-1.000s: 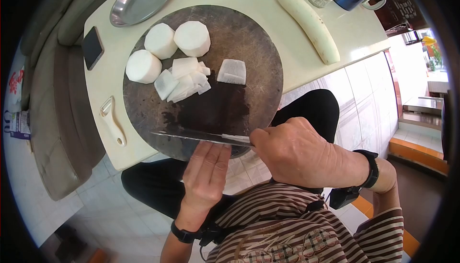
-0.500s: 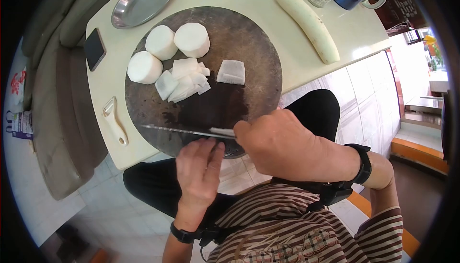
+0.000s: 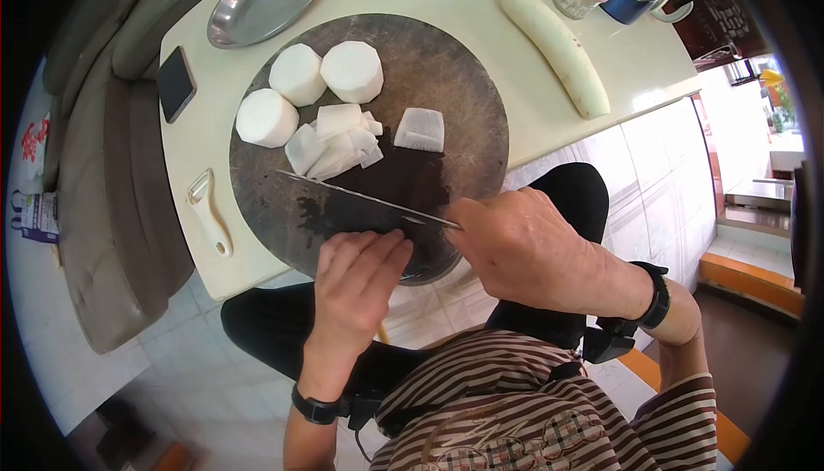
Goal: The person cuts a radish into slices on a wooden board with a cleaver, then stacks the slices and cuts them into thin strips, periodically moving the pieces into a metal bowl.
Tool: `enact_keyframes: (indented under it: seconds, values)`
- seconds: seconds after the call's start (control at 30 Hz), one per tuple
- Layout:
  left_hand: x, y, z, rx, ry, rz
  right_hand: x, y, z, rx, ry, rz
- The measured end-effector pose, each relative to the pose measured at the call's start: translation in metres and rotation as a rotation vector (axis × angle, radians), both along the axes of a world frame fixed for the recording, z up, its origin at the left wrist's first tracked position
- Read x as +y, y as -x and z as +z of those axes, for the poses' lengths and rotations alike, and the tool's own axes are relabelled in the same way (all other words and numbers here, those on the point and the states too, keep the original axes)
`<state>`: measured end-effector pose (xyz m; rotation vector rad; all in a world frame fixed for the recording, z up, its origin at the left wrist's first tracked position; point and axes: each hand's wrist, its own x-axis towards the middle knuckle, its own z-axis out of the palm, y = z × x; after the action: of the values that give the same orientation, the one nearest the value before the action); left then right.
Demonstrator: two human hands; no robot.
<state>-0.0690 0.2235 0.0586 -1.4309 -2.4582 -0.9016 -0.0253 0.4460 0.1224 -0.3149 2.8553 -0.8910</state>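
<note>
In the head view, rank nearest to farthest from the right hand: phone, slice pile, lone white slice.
From the right hand:
1. Lone white slice, right half of the board.
2. Slice pile, left of it.
3. Phone, far left.

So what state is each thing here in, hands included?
Knife: held, over the round board
Right hand: closed around the knife
Left hand: fingers bent, grip unclear
Three white chunks: peeled, cut
Thin slices: piled
Squarish piece: apart from the pile
Long vegetable: in one piece
Peeler: lying unheld
Metal dish: open side up
Jar: lid on
Phone: screen dark
</note>
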Motion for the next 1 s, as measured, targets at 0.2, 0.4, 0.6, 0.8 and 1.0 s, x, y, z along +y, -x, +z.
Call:
enact_keyframes:
  seconds: [0.2, 0.4, 0.6, 0.8, 1.0]
  values:
    - [-0.013, -0.002, 0.004, 0.041, -0.049, 0.122, 0.002, -0.004, 0.003, -0.043, 0.103, -0.015]
    - [-0.017, -0.022, 0.011, 0.104, 0.086, 0.274, 0.000, -0.004, 0.003, -0.034, 0.104, -0.018]
    - [-0.010, -0.021, 0.011, -0.114, 0.064, 0.336, -0.005, -0.003, 0.001, -0.004, 0.090, 0.020]
    - [-0.014, -0.021, 0.013, -0.084, 0.082, 0.241, -0.002, -0.005, 0.002, 0.012, 0.112, 0.013]
    - [-0.019, -0.035, 0.002, -0.021, 0.034, 0.239, -0.004, -0.011, 0.003, 0.024, 0.099, 0.095]
